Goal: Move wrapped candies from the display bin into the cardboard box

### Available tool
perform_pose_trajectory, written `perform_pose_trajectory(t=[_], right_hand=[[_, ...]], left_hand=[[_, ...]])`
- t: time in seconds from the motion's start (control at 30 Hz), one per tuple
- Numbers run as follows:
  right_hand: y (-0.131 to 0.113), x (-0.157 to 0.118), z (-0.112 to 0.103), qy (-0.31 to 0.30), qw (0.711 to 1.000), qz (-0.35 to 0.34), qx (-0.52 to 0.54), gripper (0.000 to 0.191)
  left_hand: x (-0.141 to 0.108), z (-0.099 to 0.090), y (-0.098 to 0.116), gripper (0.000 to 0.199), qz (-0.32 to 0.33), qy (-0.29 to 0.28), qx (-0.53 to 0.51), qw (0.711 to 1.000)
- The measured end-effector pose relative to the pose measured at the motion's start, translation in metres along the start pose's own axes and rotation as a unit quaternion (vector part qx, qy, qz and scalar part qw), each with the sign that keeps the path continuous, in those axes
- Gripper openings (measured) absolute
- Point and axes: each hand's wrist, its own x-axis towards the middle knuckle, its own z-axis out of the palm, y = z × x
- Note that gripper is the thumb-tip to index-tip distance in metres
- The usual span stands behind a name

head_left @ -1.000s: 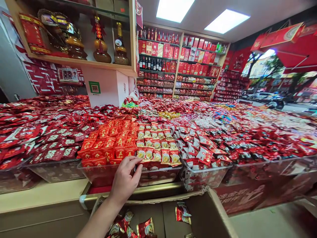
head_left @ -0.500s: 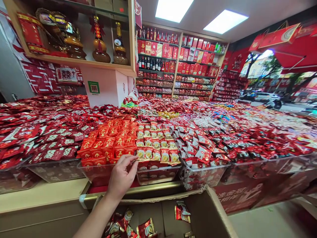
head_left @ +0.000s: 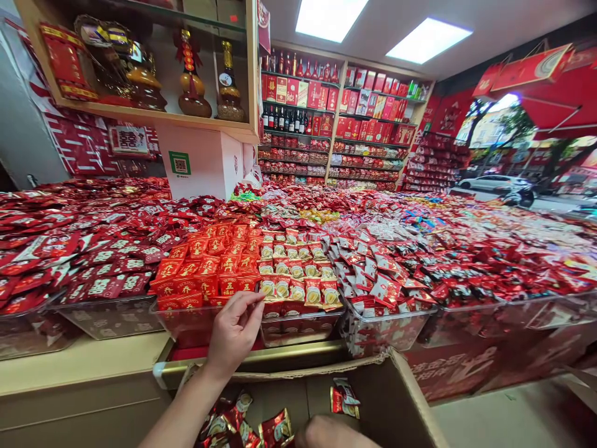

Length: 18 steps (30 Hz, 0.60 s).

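Note:
My left hand (head_left: pixel 236 333) reaches over the cardboard box to the front left corner of a clear plastic bin (head_left: pixel 298 331). Its thumb and forefinger come together at the edge of the front row of small red-and-gold snack packets (head_left: pixel 297 292). Whatever lies between the fingertips is too small to make out. These packets stand in neat rows, each with a round yellow picture. Low in the cardboard box (head_left: pixel 373 389) is my right hand (head_left: pixel 326 434), knuckles up and slightly blurred, with its fingers hidden. Loose packets of the same look (head_left: pixel 276 428) lie beside it.
Bright red packets with gold lettering (head_left: pixel 200 267) fill the bin on the left. White-and-red packets (head_left: pixel 373 274) heap up in the bin to the right. A glass-shelved cabinet with bottles (head_left: pixel 191 81) overhangs at upper left. Stocked shelves (head_left: pixel 340 112) line the back wall.
My right hand has come into view at the bottom of the cardboard box. My left hand stays at the bin corner, and the whole view has shifted slightly.

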Motion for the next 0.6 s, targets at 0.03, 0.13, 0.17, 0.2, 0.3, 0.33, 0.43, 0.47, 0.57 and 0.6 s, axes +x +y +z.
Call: perform_pose_trajectory(t=[0.03, 0.13, 0.17, 0.2, 0.3, 0.33, 0.43, 0.47, 0.57, 0.6], right_hand=[[-0.002, -0.002, -0.009, 0.018, 0.999, -0.008, 0.037, 0.018], [-0.016, -0.015, -0.042, 0.07, 0.958, -0.046, 0.274, 0.029], [-0.022, -0.021, -0.053, 0.089, 0.929, -0.062, 0.355, 0.031], [-0.028, -0.026, -0.062, 0.104, 0.903, -0.079, 0.409, 0.032], [-0.039, -0.033, -0.076, 0.151, 0.872, -0.122, 0.449, 0.033], [-0.04, -0.033, -0.077, 0.156, 0.871, -0.13, 0.448, 0.032], [-0.034, -0.028, -0.073, 0.144, 0.877, -0.142, 0.437, 0.032], [-0.031, -0.026, -0.07, 0.142, 0.88, -0.139, 0.432, 0.033], [-0.023, -0.022, -0.063, 0.186, 0.88, -0.123, 0.42, 0.031], [-0.021, -0.022, -0.062, 0.209, 0.875, -0.12, 0.419, 0.03]], left_hand=[[-0.002, 0.001, 0.003, 0.013, -0.004, -0.015, -0.015, 1.0], [-0.008, 0.008, 0.016, 0.016, -0.033, -0.112, -0.068, 0.991], [-0.011, 0.01, 0.022, 0.018, -0.053, -0.165, -0.089, 0.981], [-0.013, 0.013, 0.027, 0.021, -0.079, -0.222, -0.112, 0.966], [-0.02, 0.02, 0.041, 0.03, -0.18, -0.358, -0.188, 0.896], [-0.021, 0.021, 0.044, 0.033, -0.205, -0.381, -0.207, 0.877], [-0.024, 0.026, 0.046, 0.03, -0.234, -0.407, -0.219, 0.856], [-0.023, 0.027, 0.045, 0.027, -0.227, -0.405, -0.202, 0.862], [-0.022, 0.028, 0.041, 0.019, -0.204, -0.403, -0.132, 0.883], [-0.022, 0.029, 0.04, 0.018, -0.2, -0.405, -0.118, 0.884]])
